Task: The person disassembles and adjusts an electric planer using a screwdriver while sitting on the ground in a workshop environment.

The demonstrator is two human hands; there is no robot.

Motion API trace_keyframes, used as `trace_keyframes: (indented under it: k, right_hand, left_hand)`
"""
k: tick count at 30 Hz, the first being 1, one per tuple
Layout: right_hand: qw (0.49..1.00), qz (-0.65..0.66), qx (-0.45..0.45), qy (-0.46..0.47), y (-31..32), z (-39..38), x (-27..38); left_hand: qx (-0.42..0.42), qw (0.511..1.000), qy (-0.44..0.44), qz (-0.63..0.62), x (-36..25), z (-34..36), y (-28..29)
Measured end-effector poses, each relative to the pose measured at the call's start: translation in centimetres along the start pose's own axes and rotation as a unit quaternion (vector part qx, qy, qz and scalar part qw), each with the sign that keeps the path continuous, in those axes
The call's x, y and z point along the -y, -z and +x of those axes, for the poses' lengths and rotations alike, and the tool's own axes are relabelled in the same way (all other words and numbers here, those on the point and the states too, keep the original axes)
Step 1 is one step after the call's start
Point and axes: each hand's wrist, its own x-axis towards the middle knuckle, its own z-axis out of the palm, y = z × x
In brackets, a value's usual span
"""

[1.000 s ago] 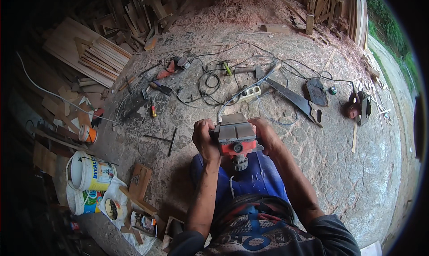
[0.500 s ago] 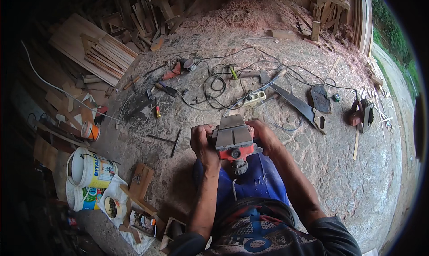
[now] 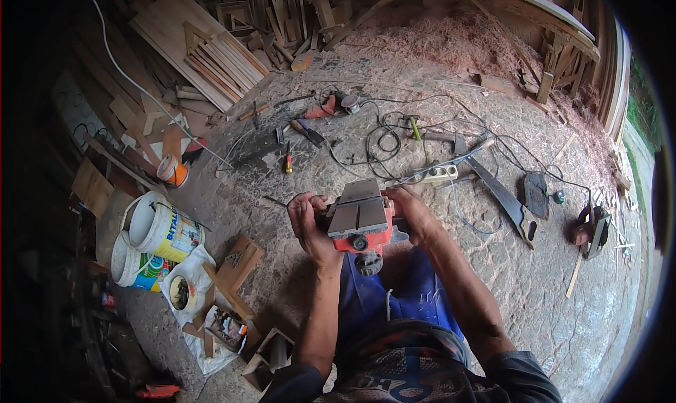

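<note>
Planer (image 3: 377,238), red w/ grey sole (image 3: 359,211) up, which I see grasped btwn L hand (image 3: 310,227) & R hand (image 3: 415,214), above blue trousers (image 3: 424,297), handsaw (image 3: 500,197) on floor (image 3: 549,318) beyond.

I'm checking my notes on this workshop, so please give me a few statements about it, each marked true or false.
The left hand and right hand both hold a red-and-grey power tool. True.
The handsaw hangs on a wall. False: the handsaw lies on the floor.
A power strip lies left of the handsaw. True.
The orange tub is on the person's right. False: the orange tub is on the left.
Wood shavings lie on the floor. True.
</note>
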Motion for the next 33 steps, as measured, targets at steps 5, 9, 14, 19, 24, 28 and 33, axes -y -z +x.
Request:
trace_keyframes:
  k: [5,9,14,19,24,28,33]
  right_hand:
    - [1.000,-0.012,0.020,-0.007,-1.2,1.1,-0.6]
    - [0.999,-0.013,0.029,-0.038,-1.8,1.3,-0.6]
    - [0.998,-0.001,0.045,-0.044,-1.1,2.0,-1.6]
    - [0.999,-0.005,0.034,-0.038,-1.0,2.3,-2.0]
    - [0.998,0.006,0.042,-0.044,-0.6,2.7,-2.6]
    - [0.999,0.004,0.034,-0.040,-0.7,3.0,-2.9]
    - [0.999,-0.021,0.016,-0.028,-1.3,2.6,-2.4]
  left_hand:
    - [-0.078,0.984,0.132,-0.096,-2.2,1.4,0.1]
    - [-0.097,0.981,0.138,-0.097,-2.3,1.6,0.6]
    - [-0.097,0.978,0.135,-0.128,-1.3,1.1,1.1]
    - [-0.102,0.973,0.148,-0.146,-0.7,0.8,1.4]
    - [-0.101,0.974,0.161,-0.122,-0.3,0.7,1.6]
    - [-0.102,0.972,0.175,-0.121,0.1,0.5,1.9]
    - [-0.096,0.973,0.176,-0.111,0.6,0.5,2.3]
